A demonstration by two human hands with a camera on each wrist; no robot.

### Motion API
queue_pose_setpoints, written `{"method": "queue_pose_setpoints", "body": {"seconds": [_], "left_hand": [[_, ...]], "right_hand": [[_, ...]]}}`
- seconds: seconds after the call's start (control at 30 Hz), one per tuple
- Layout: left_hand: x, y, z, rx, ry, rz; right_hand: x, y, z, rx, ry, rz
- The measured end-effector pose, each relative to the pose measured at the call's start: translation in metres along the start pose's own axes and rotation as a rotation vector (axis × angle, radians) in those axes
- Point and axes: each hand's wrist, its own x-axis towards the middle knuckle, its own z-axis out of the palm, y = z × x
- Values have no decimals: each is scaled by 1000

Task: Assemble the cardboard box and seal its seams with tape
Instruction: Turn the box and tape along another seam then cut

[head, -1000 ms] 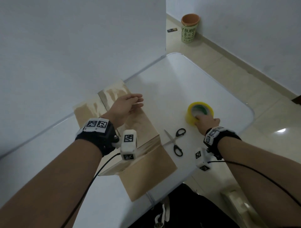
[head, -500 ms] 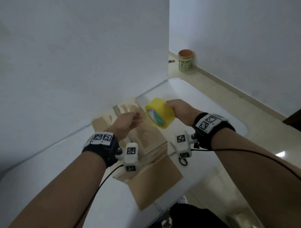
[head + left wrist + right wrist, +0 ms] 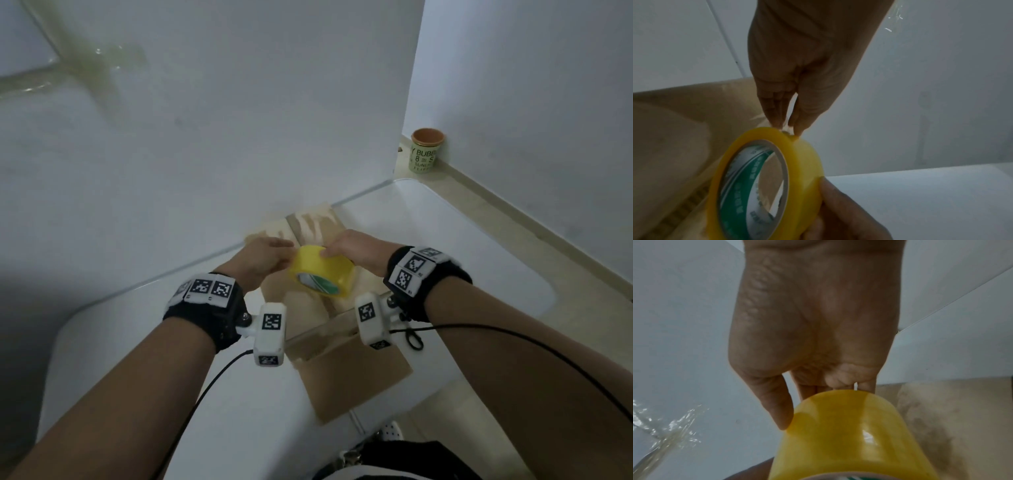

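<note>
Now the tape roll [image 3: 322,270] is off the desk [image 3: 455,246] and up between both hands, directly over the cardboard box [image 3: 337,346]; a second ago it lay on the desk far to the right, next to the scissors [image 3: 413,339]. Right hand [image 3: 354,247] grips the roll, thumb on the outer wrap, fingers behind. Left hand [image 3: 261,259] has left the box top and now pinches at the roll's rim with narrow fingertips [image 3: 797,128], probably picking up the free end. No strip pulled out yet that I can see. Box sits under and just behind the hands, near flap hanging open toward the person. Likely next: peel the end and stick it on the seam. Scissors are under the right wrist.
</note>
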Motion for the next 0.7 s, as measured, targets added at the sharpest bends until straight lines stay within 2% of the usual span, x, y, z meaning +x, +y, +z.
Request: {"method": "queue_pose_setpoints", "body": {"seconds": [0.1, 0.2, 0.3, 0.47, 0.63, 0.7], "left_hand": [[-6, -10, -8, -55, 76, -49], [-11, -20, -16, -39, 62, -115], [-11, -27, -21, -7, 53, -122], [-12, -31, -21, 57, 25, -81], [-14, -35, -25, -19, 101, 12], [-16, -33, -31, -43, 92, 60]], "right_hand": [[2, -5, 8, -44, -4, -14], [4, -8, 16, -85, -7, -31], [3, -11, 18, -120, -43, -58], [-3, -17, 20, -227, -116, -152], [-4, -18, 19, -404, -141, -149], [-3, -13, 16, -443, -125, -127]]}}
